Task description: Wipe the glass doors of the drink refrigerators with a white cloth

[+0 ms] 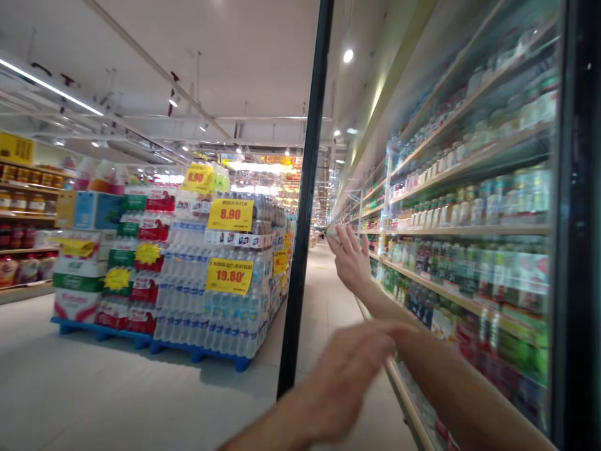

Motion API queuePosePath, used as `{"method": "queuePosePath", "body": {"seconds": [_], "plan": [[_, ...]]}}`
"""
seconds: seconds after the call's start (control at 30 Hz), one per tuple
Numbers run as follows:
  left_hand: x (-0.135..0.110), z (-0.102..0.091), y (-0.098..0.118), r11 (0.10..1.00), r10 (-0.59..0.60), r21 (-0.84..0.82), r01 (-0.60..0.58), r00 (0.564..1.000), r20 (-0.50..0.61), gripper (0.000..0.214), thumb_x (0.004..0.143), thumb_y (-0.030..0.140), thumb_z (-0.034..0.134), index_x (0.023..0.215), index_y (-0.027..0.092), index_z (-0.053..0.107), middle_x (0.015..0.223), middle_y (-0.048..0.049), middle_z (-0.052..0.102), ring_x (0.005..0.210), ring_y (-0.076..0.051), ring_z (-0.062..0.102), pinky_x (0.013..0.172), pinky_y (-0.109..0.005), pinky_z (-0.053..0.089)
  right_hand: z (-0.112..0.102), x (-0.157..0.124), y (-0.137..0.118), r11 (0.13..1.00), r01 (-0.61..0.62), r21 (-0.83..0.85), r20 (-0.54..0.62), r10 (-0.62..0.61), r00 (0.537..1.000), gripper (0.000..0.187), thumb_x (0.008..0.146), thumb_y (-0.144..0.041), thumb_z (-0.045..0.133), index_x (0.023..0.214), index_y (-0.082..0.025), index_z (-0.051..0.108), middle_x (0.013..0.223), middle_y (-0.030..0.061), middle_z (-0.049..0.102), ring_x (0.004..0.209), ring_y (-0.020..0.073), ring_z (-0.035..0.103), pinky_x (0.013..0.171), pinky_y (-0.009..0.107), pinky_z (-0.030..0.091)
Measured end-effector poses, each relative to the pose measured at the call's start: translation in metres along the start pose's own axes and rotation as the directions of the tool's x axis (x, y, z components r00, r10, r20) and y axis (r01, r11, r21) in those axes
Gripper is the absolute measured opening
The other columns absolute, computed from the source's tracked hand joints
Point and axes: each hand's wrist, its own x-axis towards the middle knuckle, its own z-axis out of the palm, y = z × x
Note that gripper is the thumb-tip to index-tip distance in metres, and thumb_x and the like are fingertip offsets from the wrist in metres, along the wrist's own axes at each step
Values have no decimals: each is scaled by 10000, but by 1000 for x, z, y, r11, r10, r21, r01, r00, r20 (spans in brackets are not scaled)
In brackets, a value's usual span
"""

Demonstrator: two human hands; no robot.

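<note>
My right hand (351,258) is raised at arm's length, palm forward and fingers stretched upward, open, close to the glass of a cooler door with a black frame (305,219). I cannot tell whether it touches the glass. My left hand (345,376) is low and nearer to me, blurred by motion. Its fingers reach out to the right under my right forearm with nothing visible in them. Behind the glass, cooler shelves (469,232) hold rows of bottled drinks.
This is a supermarket aisle with a pale floor. A stack of bottled-water packs on blue pallets (197,351) with yellow price signs (230,214) stands on the left. Shelves of goods (23,216) line the far left. A thick black door frame (580,219) stands at the right edge.
</note>
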Motion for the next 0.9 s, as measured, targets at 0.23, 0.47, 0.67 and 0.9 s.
{"method": "queuePosePath", "body": {"seconds": [0.23, 0.47, 0.67, 0.9], "plan": [[20, -60, -104, 507, 267, 861, 41, 942, -202, 431, 798, 210, 442, 1223, 156, 492, 1357, -128, 464, 1286, -257, 387, 1078, -516, 271, -8, -50, -9, 824, 539, 178, 126, -562, 818, 408, 859, -216, 461, 1262, -273, 497, 1431, 15, 393, 1354, 221, 252, 1115, 501, 88], [21, -49, -122, 227, 383, 974, 6, 919, -95, 489, 802, 182, 435, 1280, 84, 422, 1436, -169, 339, 1362, -274, 248, 1096, -496, 238, -9, -19, 13, 1000, 24, 17, 33, -24, 999, 482, 815, -122, 469, 1282, -241, 478, 1436, 77, 376, 1373, 259, 205, 1101, 543, 71], [30, -39, -123, 169, 377, 978, -124, 925, 52, 539, 780, 167, 428, 1315, 106, 397, 1436, -122, 355, 1352, -241, 279, 1096, -469, 245, -23, -64, 22, 915, 389, 102, 108, -399, 910, 436, 834, -177, 474, 1256, -284, 502, 1411, 13, 421, 1366, 212, 229, 1126, 503, 37], [50, -19, -124, 181, 322, 981, -71, 947, 9, 593, 779, 251, 475, 1343, 104, 370, 1462, -109, 303, 1358, -239, 264, 1107, -436, 241, -36, -65, 52, 999, 0, -54, -35, -2, 999, 419, 808, -134, 481, 1208, -236, 550, 1389, 73, 444, 1369, 239, 229, 1113, 499, 114]]}}
